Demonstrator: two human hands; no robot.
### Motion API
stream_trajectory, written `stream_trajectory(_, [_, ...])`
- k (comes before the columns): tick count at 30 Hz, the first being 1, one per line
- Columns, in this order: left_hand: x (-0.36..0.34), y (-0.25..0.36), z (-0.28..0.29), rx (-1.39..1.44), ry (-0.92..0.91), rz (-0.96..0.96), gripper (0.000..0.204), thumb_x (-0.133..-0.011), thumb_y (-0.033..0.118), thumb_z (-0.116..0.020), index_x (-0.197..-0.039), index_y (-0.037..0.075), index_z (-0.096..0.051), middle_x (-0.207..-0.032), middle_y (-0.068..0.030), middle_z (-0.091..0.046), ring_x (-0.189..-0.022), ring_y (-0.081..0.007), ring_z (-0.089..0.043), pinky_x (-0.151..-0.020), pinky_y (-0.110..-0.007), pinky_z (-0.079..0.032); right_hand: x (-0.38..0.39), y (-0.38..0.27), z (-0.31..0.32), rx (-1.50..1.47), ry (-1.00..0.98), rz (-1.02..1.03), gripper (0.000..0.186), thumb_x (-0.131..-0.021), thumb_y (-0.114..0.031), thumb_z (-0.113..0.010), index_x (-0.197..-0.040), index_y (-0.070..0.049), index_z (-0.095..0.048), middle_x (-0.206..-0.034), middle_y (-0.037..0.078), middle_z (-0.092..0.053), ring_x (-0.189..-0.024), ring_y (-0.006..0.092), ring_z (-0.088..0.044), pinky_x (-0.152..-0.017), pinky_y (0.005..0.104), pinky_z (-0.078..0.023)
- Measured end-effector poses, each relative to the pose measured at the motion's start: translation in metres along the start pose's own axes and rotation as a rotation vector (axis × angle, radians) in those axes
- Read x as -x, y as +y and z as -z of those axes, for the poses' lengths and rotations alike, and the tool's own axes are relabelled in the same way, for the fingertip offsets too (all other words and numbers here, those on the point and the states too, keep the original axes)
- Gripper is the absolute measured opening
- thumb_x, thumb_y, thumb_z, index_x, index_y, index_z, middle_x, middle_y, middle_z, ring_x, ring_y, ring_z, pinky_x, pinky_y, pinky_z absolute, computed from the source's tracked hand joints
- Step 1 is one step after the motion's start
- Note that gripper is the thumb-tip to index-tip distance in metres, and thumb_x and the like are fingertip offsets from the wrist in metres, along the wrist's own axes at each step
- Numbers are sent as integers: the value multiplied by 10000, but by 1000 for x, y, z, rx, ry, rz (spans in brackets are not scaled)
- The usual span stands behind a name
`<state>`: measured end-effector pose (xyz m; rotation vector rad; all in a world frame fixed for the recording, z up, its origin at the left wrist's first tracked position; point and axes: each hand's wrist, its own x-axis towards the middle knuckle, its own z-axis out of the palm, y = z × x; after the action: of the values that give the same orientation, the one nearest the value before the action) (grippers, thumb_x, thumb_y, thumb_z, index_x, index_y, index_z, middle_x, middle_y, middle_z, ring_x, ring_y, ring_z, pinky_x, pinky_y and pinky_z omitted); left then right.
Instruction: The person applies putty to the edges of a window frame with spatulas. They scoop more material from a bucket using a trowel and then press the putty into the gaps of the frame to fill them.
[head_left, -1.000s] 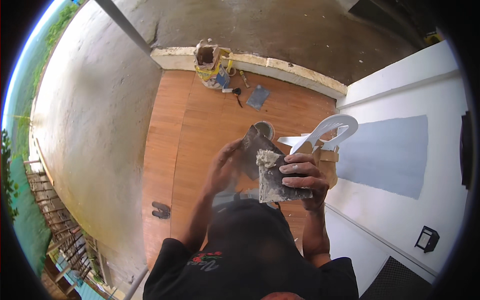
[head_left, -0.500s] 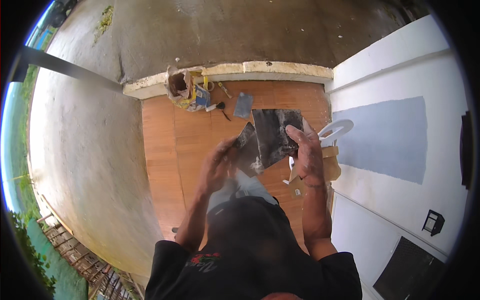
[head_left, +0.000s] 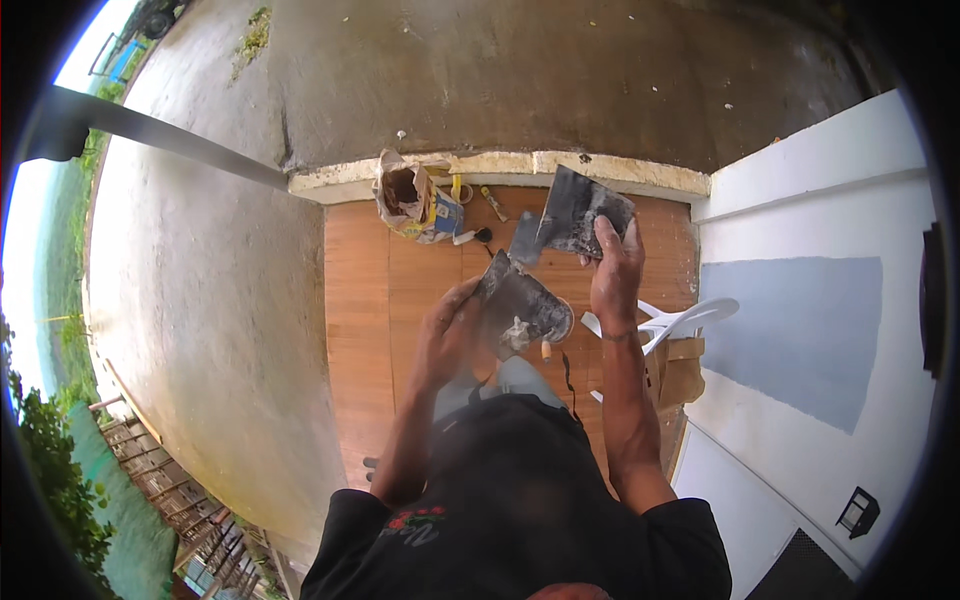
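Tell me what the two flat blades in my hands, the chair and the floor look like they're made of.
The blade in the right hand, upper blade: thin dark metal probably, dull and smeared grey. The one in the left hand, lower blade: the same look, with a pale lump of paste on it. Chair: white moulded plastic, smooth. Floor: orange-brown planks, wood or wood-look tile; cannot tell which.

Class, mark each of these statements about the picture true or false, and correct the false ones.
1. The right hand holds a flat dark plaster board. True.
2. The left hand is empty. False: it grips a wide scraping blade smeared with grey paste.
3. A torn open paper sack sits on the wooden floor near the stone ledge. True.
4. The white plastic chair stands on the person's left. False: it is on the right, beside the white wall.
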<state>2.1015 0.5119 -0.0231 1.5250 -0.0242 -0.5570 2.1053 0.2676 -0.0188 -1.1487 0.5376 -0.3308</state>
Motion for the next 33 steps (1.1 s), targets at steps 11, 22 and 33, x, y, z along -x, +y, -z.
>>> stream_trajectory(11, [-76, 20, 84, 236, 36, 4, 345, -1027, 126, -524, -1335, -23, -564, -892, 9, -558, -765, -52, -527, -659, -203, -443, -10, 27, -60, 234, -560, 571, 172, -878, 59, -610, -1008, -53, -612, -1202, 182, -688, -1219, 352, -601, -1027, 455, -474])
stream_trajectory(22, [-221, 54, 198, 203, 120, 25, 348, -1046, 154, -491, -1349, -6, -551, -895, -1, -598, -694, -49, -520, -583, -218, -451, -131, 96, -112, 527, 119, 192, 208, -1003, -81, -538, -1161, 34, -609, -1062, 101, -689, -897, 138, -652, -859, 301, -496])
stream_trajectory(33, [-395, -16, 300, 214, 328, -43, 374, -1054, 247, -477, -1365, 51, -542, -934, 1, -612, -735, -63, -556, -600, -220, -453, -211, 116, -197, 740, 11, 65, 208, -969, -72, -567, -1142, 2, -656, -1012, 121, -712, -884, 186, -662, -800, 303, -490])
